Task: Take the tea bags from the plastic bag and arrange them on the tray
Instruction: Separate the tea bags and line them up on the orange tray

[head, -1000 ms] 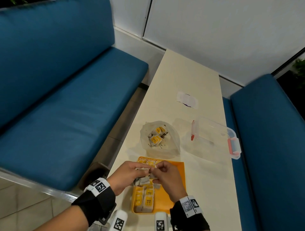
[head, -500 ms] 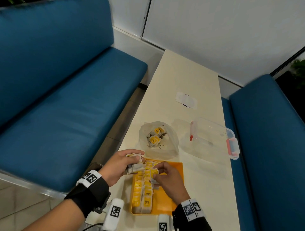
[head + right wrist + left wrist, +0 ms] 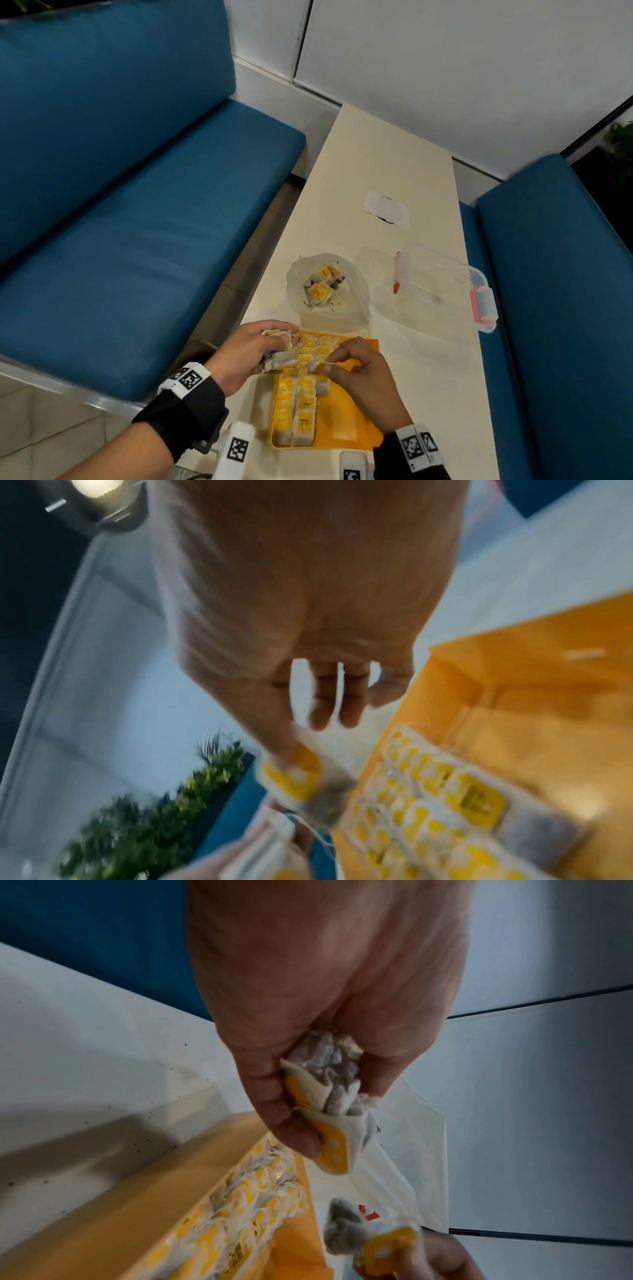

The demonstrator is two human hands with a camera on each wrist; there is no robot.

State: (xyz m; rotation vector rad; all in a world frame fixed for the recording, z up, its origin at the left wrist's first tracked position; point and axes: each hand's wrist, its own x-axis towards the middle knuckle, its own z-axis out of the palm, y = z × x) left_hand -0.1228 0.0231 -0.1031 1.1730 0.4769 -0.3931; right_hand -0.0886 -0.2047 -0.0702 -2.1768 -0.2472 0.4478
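An orange tray (image 3: 352, 418) lies on the near end of the cream table, with two rows of yellow-labelled tea bags (image 3: 301, 407) along its left side. My left hand (image 3: 260, 349) grips a bunch of tea bags (image 3: 279, 356) over the tray's left edge; the same bunch (image 3: 325, 1085) shows in the left wrist view. My right hand (image 3: 346, 366) pinches a single tea bag (image 3: 317, 367) above the rows, seen also as a blurred tea bag (image 3: 294, 775) in the right wrist view. The clear plastic bag (image 3: 329, 291) with more tea bags sits beyond the tray.
A clear plastic box (image 3: 442, 287) with red clips stands right of the bag. A white paper scrap (image 3: 387, 209) lies further up the narrow table (image 3: 387, 154). Blue benches (image 3: 137, 240) flank the table on both sides.
My hands parted: the left drew to the tray's left edge with its bunch, and the right now lifts one tea bag over the rows.
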